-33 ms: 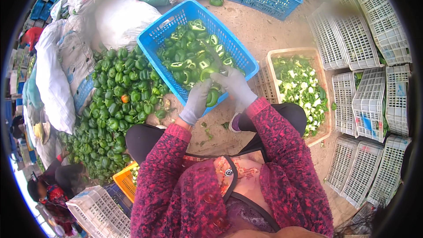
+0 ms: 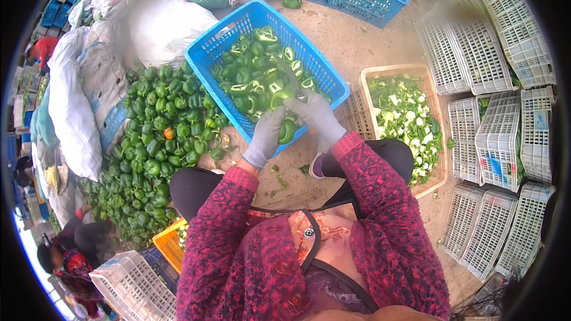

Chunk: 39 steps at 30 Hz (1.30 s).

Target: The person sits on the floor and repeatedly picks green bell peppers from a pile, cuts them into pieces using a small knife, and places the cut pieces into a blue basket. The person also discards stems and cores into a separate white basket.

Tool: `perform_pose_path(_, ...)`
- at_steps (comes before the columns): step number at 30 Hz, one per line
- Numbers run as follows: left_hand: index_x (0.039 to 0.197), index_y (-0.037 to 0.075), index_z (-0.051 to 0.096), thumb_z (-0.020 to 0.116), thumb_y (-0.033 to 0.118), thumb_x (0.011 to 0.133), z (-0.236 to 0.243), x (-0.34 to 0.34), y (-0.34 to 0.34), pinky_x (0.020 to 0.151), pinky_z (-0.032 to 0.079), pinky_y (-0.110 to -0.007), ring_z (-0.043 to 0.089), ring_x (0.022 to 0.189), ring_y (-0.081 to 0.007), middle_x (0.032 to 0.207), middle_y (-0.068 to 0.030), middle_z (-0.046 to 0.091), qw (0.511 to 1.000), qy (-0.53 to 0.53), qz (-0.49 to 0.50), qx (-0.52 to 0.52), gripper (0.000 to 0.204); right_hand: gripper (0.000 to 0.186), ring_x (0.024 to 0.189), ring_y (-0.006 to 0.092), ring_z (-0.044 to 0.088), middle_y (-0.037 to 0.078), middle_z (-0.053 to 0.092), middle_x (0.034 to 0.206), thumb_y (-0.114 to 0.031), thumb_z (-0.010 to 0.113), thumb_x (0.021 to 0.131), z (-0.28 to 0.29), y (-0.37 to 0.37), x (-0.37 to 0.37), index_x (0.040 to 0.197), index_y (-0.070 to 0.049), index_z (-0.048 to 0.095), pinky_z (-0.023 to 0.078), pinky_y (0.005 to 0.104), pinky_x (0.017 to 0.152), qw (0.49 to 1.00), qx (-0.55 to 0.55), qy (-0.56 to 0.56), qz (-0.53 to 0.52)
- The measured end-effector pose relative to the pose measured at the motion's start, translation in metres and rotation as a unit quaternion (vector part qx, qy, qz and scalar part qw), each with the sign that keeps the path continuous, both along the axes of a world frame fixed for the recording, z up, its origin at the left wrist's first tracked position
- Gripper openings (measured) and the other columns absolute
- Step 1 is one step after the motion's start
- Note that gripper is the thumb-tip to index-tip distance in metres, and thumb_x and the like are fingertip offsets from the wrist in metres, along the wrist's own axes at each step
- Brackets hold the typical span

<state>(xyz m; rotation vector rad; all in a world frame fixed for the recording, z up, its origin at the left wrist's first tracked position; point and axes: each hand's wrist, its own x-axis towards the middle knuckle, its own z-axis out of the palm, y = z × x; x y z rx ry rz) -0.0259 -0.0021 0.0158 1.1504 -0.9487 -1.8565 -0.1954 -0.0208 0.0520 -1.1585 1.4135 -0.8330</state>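
We note a green pepper (image 2: 286, 131) pinched in the gloved left hand (image 2: 265, 137), its fingers curled round it, at the blue basket's (image 2: 209, 53) near rim. The right hand (image 2: 316, 116) lies just right, fingers closed on a knife (image 2: 291, 79) pointing away.

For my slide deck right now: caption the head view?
Two grey-gloved hands hold a green bell pepper over a blue plastic basket of cut peppers.

Basket (image 2: 205, 53) of cut peppers ahead of the person, loose pepper pile (image 2: 157, 142) on the ground to its left, crate (image 2: 431, 89) of pieces to its right, stacked crates (image 2: 505, 142) farther right, sacks (image 2: 160, 24) behind.
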Motion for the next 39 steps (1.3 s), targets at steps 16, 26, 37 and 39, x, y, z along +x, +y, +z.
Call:
perform_pose_path(16, 0.111, 0.0, 0.068, 0.052, 0.027, 0.106, -0.03, 0.005, 0.01, 0.09, 0.049, -0.031, 0.064, 0.099, -0.016, 0.108, -0.0073, 0.07, 0.997, -0.008, 0.07, 0.039, 0.032, 0.053, 0.094, 0.028, 0.073, 0.013, 0.073, 0.113, -0.045, 0.076, 0.088, 0.001, -0.008, -0.004, 0.125, -0.008, 0.068, 0.057, 0.0383, 0.082, 0.94, -0.199, 0.277, 0.015)
perform_pose_path(26, 0.145, -0.008, 0.047, 0.031, 0.048, 0.112, -0.005, 0.026, -0.01, 0.112, 0.039, -0.038, 0.055, 0.131, -0.0332, 0.141, -0.0238, 0.058, 0.934, -0.274, 0.075, -0.218, 0.067, 0.078, 0.113, 0.0345, 0.069, 0.02, 0.071, 0.123, -0.061, 0.074, 0.083, 0.013, 0.002, 0.004, 0.137, -0.007, 0.062, 0.053, 0.0419, 0.097, 0.978, 0.053, 0.183, 0.083)
perform_pose_path(37, 0.153, -0.005, 0.04, 0.027, 0.064, 0.109, 0.007, 0.027, 0.008, 0.11, 0.045, -0.04, 0.058, 0.129, -0.0295, 0.14, -0.0203, 0.059, 0.979, -0.088, 0.148, -0.112, 0.083, 0.067, 0.103, 0.0341, 0.072, 0.018, 0.074, 0.111, -0.055, 0.074, 0.085, 0.01, 0.002, 0.021, 0.13, -0.007, 0.067, 0.056, 0.044, 0.086, 0.985, 0.105, 0.125, 0.053)
perform_pose_path(39, 0.145, -0.004, 0.047, 0.028, 0.066, 0.108, 0.002, 0.028, 0.013, 0.107, 0.046, -0.04, 0.061, 0.121, -0.0283, 0.13, -0.0167, 0.063, 0.997, -0.006, 0.071, -0.01, 0.081, 0.065, 0.102, 0.0339, 0.072, 0.017, 0.074, 0.111, -0.054, 0.075, 0.085, 0.005, 0.004, 0.023, 0.129, -0.008, 0.067, 0.056, 0.0446, 0.086, 0.992, 0.104, 0.07, 0.02)
